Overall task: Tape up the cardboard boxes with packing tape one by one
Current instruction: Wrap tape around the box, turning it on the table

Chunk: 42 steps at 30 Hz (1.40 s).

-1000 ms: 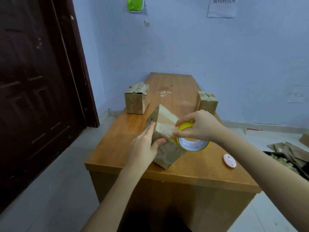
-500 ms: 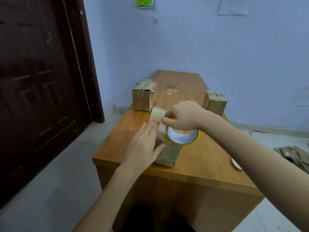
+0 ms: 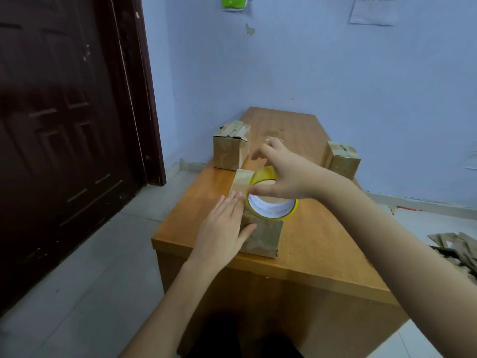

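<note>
The near box (image 3: 258,228), brown and creased, is set at the desk (image 3: 322,244) front edge and is being taped. It is pressed flat-fingered by the left hand (image 3: 222,231). The yellow tape roll (image 3: 271,202) is gripped by the right hand (image 3: 286,174). Tape is visible on the two far boxes (image 3: 231,148); whether sealing is complete cannot be told.

Brown cardboard box (image 3: 260,236) is lying at the bench's near edge. Yellow packing tape roll (image 3: 272,202) is resting tilted on top of it. Two taped boxes, left (image 3: 231,146) and right (image 3: 342,157), are standing farther back.
</note>
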Motion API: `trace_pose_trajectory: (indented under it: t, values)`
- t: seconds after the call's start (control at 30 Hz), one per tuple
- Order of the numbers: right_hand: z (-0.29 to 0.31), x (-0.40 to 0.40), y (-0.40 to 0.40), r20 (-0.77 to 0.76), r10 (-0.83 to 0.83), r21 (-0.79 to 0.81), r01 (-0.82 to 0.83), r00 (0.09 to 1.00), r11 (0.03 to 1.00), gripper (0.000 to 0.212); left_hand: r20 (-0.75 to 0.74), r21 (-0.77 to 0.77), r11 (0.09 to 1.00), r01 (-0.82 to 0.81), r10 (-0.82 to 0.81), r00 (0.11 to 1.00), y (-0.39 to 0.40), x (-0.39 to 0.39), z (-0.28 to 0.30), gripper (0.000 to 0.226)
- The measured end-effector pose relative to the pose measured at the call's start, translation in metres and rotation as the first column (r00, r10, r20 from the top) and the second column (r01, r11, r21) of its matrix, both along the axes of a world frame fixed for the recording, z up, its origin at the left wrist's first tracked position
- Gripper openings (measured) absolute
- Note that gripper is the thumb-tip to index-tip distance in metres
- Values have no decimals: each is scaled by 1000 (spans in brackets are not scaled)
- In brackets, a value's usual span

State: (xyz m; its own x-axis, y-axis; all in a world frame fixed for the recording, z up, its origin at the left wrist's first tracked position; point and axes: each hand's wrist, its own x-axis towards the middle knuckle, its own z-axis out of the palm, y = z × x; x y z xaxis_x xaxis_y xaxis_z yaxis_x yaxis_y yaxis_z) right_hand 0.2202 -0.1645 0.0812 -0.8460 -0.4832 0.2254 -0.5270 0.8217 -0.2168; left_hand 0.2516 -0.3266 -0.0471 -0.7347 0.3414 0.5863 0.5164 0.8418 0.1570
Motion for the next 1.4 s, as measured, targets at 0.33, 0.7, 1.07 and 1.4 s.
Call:
trace_pose_trajectory:
  t: [0.33, 0.7, 1.07, 1.4]
  values:
    - [-61, 20, 19, 1, 22, -835, -11, 1000, 550, 35, 23, 9, 1000, 9, -10, 1000, 0, 0, 0, 59]
    - [-50, 13, 37, -90, 28, -722, -85, 996, 687, 15, 37, -6, 999, 34, -33, 999, -6, -2, 2, 61]
    - [-31, 25, 66, -121, -14, -357, -30, 992, 934, 18, 44, -45, 999, 8, -6, 999, -10, -3, 2, 63]
    - [-75, 30, 97, 46, -62, -370, 74, 997, 926, 18, 51, -118, 993, 0, 6, 999, -8, -5, 2, 62]
